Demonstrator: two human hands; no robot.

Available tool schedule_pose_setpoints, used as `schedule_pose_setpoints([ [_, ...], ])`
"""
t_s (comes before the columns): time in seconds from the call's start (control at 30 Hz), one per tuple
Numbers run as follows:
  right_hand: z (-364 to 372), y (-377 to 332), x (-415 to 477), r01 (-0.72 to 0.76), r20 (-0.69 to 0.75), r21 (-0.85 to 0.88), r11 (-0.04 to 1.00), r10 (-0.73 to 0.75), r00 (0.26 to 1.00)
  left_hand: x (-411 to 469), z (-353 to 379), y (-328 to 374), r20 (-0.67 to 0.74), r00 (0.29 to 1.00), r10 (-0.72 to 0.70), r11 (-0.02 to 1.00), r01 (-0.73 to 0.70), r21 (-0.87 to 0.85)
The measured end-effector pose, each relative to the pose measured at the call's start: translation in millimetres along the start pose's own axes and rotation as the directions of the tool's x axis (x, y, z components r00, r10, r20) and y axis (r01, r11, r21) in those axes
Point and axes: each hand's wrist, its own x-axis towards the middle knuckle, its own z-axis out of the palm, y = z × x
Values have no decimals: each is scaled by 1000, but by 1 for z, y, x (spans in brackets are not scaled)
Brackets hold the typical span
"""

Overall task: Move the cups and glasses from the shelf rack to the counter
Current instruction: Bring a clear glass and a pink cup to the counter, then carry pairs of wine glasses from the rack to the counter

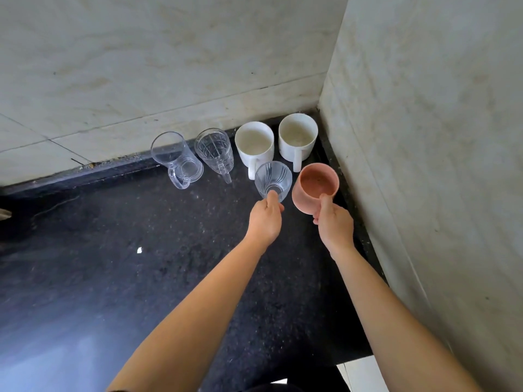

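My left hand point(265, 219) grips a small clear ribbed glass point(273, 180) by its near side, low over the black counter point(141, 264). Beside it, my right hand point(335, 226) holds a pink cup point(314, 185) at its near wall, thumb on the rim. Along the back wall stand a clear glass mug point(177, 159), a patterned clear glass mug point(215, 151) and two white mugs point(254, 145) point(297, 140), all upright with handles toward me. The shelf rack is out of view.
Pale tiled walls point(424, 137) close the counter's corner at the back and right. A small white fleck point(139, 250) lies on the dark counter. The counter's front edge point(353, 359) shows at the bottom right.
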Motion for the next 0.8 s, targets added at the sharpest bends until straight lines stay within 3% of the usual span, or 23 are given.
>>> schedule_pose_setpoints([
  [0.17, -3, 1, -1, 26, 33, -27, 999, -25, 999, 2, -3, -1, 19, 1000, -9, 1000, 9, -2],
  [0.3, -7, 1, -3, 80, 0, -170, 982, -81, 997, -9, -11, 3, -3, 999, 38, 999, -38, 33],
  [0.43, -24, -15, -22, 56, -112, -350, 935, -101, 989, -34, -36, 14, -39, 969, 245, 916, -218, 337],
  [0.5, -34, -36, -34, 173, -150, -370, 913, -242, 958, -48, -62, 26, -96, 922, 374, 814, -278, 510],
  [0.57, -44, -69, -50, 404, -147, -321, 857, -467, 872, -67, -94, 44, -164, 839, 518, 715, -320, 622],
  [0.67, -53, -131, -79, 697, -112, -272, 664, -741, 662, -106, -147, 73, -281, 695, 662, 636, -323, 700],
  [0.8, -43, -211, -128, 886, -80, -196, 421, -907, 413, -179, -217, 88, -453, 455, 767, 600, -258, 757],
])
